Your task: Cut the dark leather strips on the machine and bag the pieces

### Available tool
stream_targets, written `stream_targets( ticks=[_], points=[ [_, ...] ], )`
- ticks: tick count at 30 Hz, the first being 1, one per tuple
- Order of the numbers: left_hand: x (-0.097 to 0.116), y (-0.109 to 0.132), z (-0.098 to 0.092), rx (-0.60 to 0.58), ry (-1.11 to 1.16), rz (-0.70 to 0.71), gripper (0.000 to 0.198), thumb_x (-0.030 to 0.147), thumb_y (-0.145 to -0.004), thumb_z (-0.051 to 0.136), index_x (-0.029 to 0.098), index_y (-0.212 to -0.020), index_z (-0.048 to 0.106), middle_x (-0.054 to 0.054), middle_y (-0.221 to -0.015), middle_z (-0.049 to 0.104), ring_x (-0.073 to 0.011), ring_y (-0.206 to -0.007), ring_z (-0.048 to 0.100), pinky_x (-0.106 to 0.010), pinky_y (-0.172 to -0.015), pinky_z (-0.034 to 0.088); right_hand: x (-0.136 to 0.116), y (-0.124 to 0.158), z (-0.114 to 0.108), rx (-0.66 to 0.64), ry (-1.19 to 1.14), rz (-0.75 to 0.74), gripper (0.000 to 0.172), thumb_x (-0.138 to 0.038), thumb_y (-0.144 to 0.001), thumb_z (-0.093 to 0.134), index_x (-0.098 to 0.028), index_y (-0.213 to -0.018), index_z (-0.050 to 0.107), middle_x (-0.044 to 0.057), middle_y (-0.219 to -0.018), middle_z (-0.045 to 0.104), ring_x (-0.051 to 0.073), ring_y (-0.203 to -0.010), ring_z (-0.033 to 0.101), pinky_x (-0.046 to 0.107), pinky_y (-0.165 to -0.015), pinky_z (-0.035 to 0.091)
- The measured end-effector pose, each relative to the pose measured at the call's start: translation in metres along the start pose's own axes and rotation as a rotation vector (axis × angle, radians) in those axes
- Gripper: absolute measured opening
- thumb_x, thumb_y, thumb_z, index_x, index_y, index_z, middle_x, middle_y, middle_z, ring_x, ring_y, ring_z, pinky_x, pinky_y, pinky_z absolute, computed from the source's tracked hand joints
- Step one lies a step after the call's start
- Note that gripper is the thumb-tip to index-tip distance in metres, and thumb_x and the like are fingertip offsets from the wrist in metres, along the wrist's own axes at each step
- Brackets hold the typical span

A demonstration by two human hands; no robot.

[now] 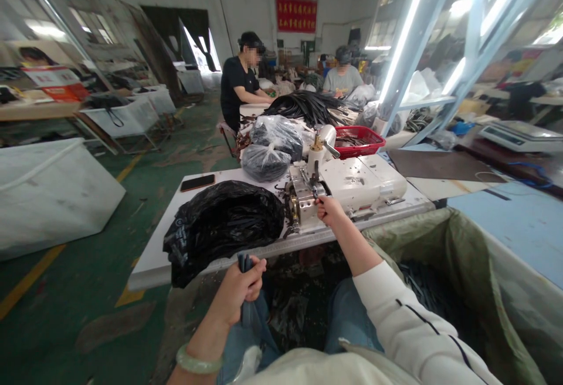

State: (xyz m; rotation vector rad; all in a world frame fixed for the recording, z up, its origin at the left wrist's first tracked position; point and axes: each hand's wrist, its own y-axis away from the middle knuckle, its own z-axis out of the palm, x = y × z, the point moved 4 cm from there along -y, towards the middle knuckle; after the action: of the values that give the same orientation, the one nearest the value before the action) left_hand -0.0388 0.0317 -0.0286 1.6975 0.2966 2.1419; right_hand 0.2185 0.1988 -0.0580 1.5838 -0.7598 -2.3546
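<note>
Clamps left fingers [254, 274] shut around dark strips [244, 263]: long axis upright, ends pointing up out of the fist, just below the counter [152, 264] edge, over the lap. Holds left hand [237, 294] low, forearm reaching forward. Curls right fingers [323, 204] closed against the white machine [360, 182], arm stretched forward; cannot tell what they grip. Counts beside: one black bag [224, 226], one phone [197, 182], two clear bags [266, 162].

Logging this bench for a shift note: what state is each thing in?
left hand: closed around bundle of dark strips
right hand: closed, at front of machine
black bag: bulging, lying on table
phone: flat, screen dark
red basket: upright, holds dark pieces
green sack: mouth open
</note>
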Motion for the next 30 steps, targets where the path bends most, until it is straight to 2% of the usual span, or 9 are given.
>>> stream_targets(
  ticks=[6,9,11,14,16,19,24,27,30],
  points=[
    [0.003,-0.003,0.004,-0.006,0.033,-0.014,0.043,0.046,-0.065,0.079,0.019,-0.071,0.046,0.014,-0.044,0.026,-0.0004,-0.035,0.018,-0.014,-0.036,0.013,-0.014,0.008,-0.041,0.332,0.092,-0.204,0.021,-0.025,-0.087,0.045,-0.020,-0.066,0.047,-0.007,-0.043,0.033,0.008,-0.036,0.028,0.018,-0.036,0.027],
    [0.007,-0.002,0.010,-0.054,0.075,-0.009,0.042,0.044,-0.068,0.077,0.019,-0.071,0.043,0.013,-0.048,0.027,0.0000,-0.036,0.020,-0.013,-0.036,0.013,-0.011,0.048,-0.103,0.591,0.164,-0.287,0.020,-0.029,-0.085,0.042,-0.017,-0.082,0.058,0.005,-0.062,0.056,0.016,-0.052,0.051,0.026,-0.048,0.041],
    [0.010,-0.001,0.016,-0.109,0.104,-0.012,0.043,0.042,-0.070,0.076,0.019,-0.069,0.041,0.012,-0.050,0.029,0.0006,-0.036,0.021,-0.013,-0.036,0.013,0.002,0.087,-0.160,0.786,0.231,-0.315,0.035,-0.035,-0.083,0.044,-0.010,-0.103,0.060,0.021,-0.094,0.064,0.030,-0.085,0.062,0.037,-0.065,0.049],
    [0.014,-0.002,0.026,-0.199,0.126,-0.046,0.041,0.039,-0.069,0.077,0.019,-0.071,0.042,0.012,-0.050,0.032,0.0007,-0.036,0.021,-0.013,-0.036,0.012,0.025,0.142,-0.240,1.279,0.482,-0.348,0.078,-0.040,-0.075,0.058,0.003,-0.137,0.037,0.038,-0.140,0.033,0.048,-0.129,0.034,0.057,-0.094,0.038],
    [0.013,-0.004,0.035,-0.254,0.118,-0.086,0.038,0.034,-0.068,0.078,0.019,-0.075,0.044,0.012,-0.050,0.033,0.0005,-0.036,0.021,-0.013,-0.036,0.012,0.034,0.156,-0.260,1.376,0.689,-0.391,0.083,-0.038,-0.073,0.062,0.007,-0.139,0.036,0.038,-0.140,0.034,0.049,-0.132,0.032,0.059,-0.102,0.031],
    [0.009,-0.008,0.054,-0.342,0.097,-0.154,0.033,0.026,-0.065,0.077,0.018,-0.079,0.048,0.012,-0.050,0.035,0.0002,-0.037,0.022,-0.013,-0.037,0.013,0.039,0.139,-0.220,0.812,0.689,-0.460,0.050,-0.038,-0.077,0.060,-0.001,-0.111,0.066,0.026,-0.109,0.065,0.041,-0.111,0.056,0.051,-0.098,0.039],
    [0.004,0.001,0.083,-0.481,0.054,-0.259,0.029,0.019,-0.065,0.071,0.017,-0.087,0.052,0.012,-0.050,0.036,-0.0004,-0.038,0.023,-0.014,-0.038,0.014,0.052,0.138,-0.039,-0.314,0.248,-0.404,0.038,-0.049,-0.080,0.065,-0.018,-0.100,0.073,0.006,-0.090,0.071,0.020,-0.083,0.064,0.031,-0.076,0.049],
    [0.004,0.008,0.087,-0.489,0.019,-0.293,0.027,0.017,-0.064,0.069,0.019,-0.079,0.047,0.013,-0.049,0.032,-0.0003,-0.037,0.021,-0.013,-0.038,0.012,0.067,0.155,0.027,-0.568,0.198,-0.305,0.031,-0.045,-0.076,0.071,-0.015,-0.081,0.075,0.000,-0.059,0.063,0.008,-0.049,0.047,0.022,-0.049,0.037],
    [0.004,0.011,0.079,-0.473,0.044,-0.302,0.027,0.018,-0.066,0.069,0.019,-0.078,0.046,0.012,-0.052,0.033,0.0000,-0.038,0.022,-0.013,-0.038,0.012,0.078,0.159,0.044,-0.552,0.090,-0.219,0.027,-0.040,-0.071,0.076,-0.014,-0.071,0.075,-0.001,-0.053,0.060,0.007,-0.044,0.041,0.022,-0.044,0.030]
  ],
)
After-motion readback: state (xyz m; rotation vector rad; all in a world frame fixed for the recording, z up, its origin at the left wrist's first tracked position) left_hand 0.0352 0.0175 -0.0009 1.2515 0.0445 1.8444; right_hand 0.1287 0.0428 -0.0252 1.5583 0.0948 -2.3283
